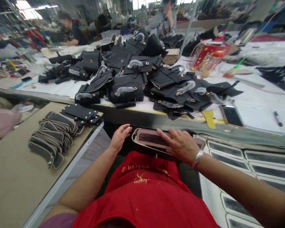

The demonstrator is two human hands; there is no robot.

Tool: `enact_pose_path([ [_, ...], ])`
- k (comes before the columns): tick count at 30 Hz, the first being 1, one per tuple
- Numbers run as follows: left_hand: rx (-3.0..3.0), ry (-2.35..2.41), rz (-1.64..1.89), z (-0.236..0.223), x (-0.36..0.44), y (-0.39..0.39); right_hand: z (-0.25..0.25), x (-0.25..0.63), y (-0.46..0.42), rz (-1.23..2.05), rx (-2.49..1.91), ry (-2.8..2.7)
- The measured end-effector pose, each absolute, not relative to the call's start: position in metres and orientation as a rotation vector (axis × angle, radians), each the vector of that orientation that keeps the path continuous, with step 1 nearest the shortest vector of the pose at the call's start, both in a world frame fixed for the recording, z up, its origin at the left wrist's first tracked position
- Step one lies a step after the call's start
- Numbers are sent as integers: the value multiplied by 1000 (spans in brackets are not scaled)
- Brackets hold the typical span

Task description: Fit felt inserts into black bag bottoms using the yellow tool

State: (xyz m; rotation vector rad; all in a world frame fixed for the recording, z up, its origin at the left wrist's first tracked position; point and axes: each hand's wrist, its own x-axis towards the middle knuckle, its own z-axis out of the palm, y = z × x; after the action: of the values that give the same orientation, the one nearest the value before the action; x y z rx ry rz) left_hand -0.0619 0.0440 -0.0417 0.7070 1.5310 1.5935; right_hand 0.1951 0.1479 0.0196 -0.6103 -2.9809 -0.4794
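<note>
My left hand (120, 136) rests by the left end of a flat rounded leather piece (149, 138) that lies in front of me above my red apron (147, 193). Its fingers are curled loosely and touch the piece's edge. My right hand (180, 145), with a silver bracelet on the wrist, lies flat on top of the piece, fingers stretched out and pressing it down. The piece has a dark middle and a pale rim.
A heap of black leather bags (142, 76) covers the long table ahead. Stacked dark strips (54, 133) lie on the brown table at left. Rows of similar pieces (263, 161) lie at right. A phone (231, 115) and a pen (277, 118) are nearby. Other people sit beyond.
</note>
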Motion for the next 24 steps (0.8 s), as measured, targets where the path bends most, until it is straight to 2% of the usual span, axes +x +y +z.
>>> enact_pose_path([
  [5, 839, 1511, 1489, -60, -43, 45, 6, 179, 153, -465, -416, -3152],
  [11, 1118, 1871, 1218, -50, -41, 50, 2, 168, 157, -373, -378, -3308],
  [14, 1466, 2035, 1212, -32, -36, 50, -3, 161, 158, -265, -375, -3351],
  [17, 2012, 1784, 1065, -17, -24, 51, -7, 154, 159, -155, -408, -3353],
  [20, 2356, 1470, 609, -14, -15, 54, 1, 154, 165, 122, -417, -3328],
  [24, 2502, 1421, 235, -22, -17, 59, 20, 180, 191, 885, -466, -3011],
])
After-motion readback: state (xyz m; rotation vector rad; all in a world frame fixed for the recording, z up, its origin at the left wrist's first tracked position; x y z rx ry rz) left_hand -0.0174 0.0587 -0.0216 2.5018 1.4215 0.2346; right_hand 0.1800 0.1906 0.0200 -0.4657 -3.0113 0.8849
